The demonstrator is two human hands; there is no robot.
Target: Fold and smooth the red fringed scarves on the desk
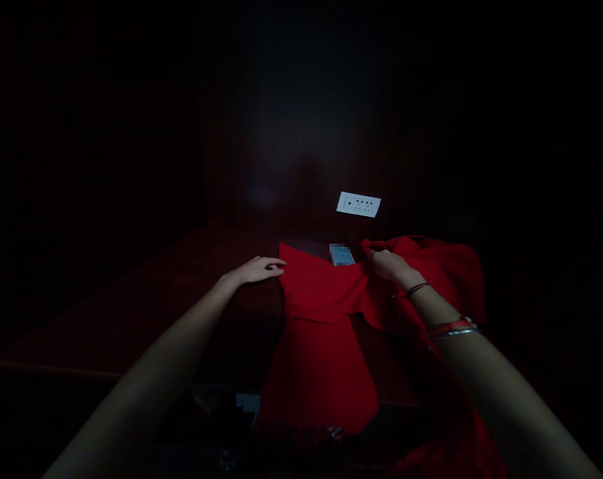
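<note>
A red scarf [326, 359] with a fringed end lies across the dark wooden table and hangs over its front edge. My left hand [261, 269] rests at the scarf's left edge, palm down, fingers stretched out, the tips reaching the cloth. To the right, my right hand [389, 265] is closed on the scarf, with its fingertips partly hidden by the folds. More of the red cloth lies bunched beyond and beside that wrist and drops down at the right. Behind the scarf's upper edge lies a small flat light-blue rectangle [341, 255], its surface blurred.
A white socket plate [359, 204] sits on the dark wall behind the table. The tabletop [146, 293] stretches to the left, ending in a front edge. Beneath that edge a pale object [248, 403] shows partly. Deep shadow hides most of the surroundings.
</note>
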